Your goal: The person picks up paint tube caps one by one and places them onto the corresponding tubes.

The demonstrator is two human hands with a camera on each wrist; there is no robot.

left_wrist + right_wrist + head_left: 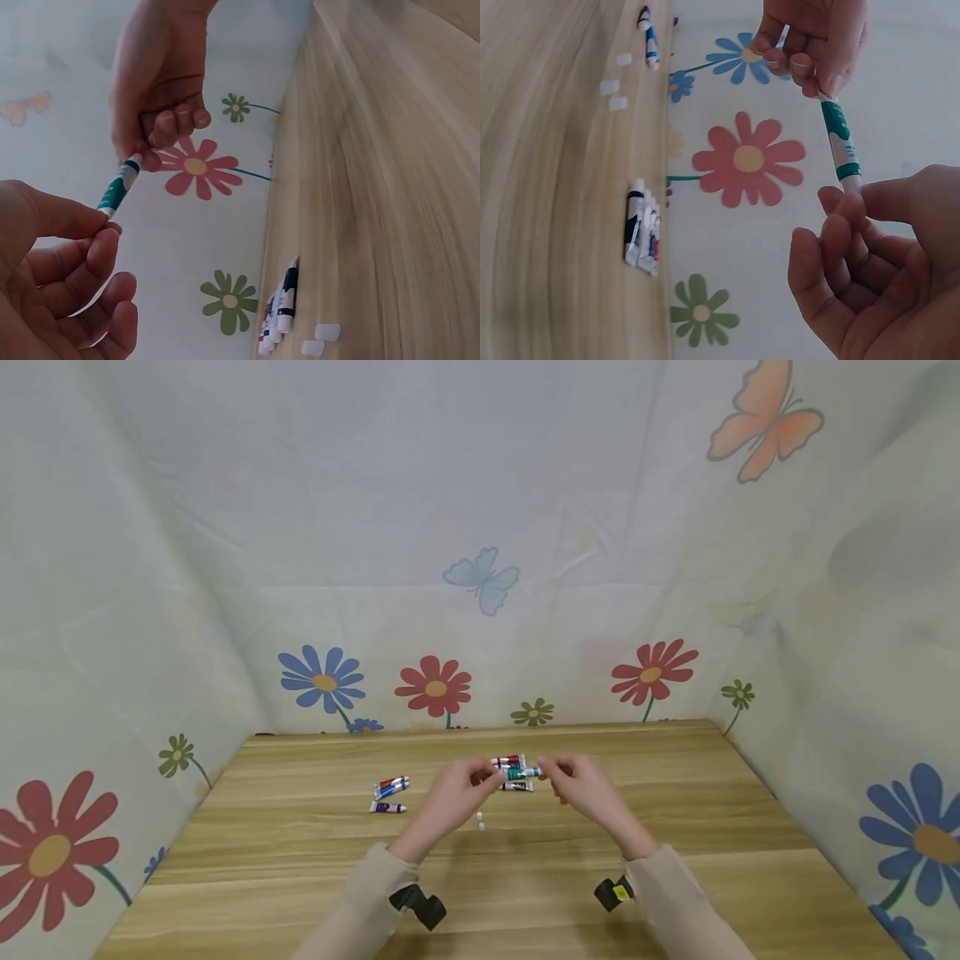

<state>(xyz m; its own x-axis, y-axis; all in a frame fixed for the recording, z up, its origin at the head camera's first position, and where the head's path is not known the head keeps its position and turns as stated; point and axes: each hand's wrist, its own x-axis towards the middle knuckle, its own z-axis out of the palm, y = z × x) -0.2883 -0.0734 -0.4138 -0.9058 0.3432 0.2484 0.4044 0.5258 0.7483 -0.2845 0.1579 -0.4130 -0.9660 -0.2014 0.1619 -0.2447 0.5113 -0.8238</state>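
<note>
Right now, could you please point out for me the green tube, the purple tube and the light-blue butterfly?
Green tube (841, 140), right wrist view: middle of its body.
Purple tube (386, 807), head view: its dark label.
Light-blue butterfly (483, 582), head view: where its wings meet.

Left sleeve (356, 897): you wear plain, pale beige cloth that ends near your wrist.
Right sleeve (686, 897): yours is the same pale beige.
Left wrist camera (429, 910): you wear a black, angular one with a blocky end.
Right wrist camera (606, 897): yours is black too, marked with a yellow patch (621, 892).
Left hand (459, 789), right hand (585, 787): yours are bare.
</note>
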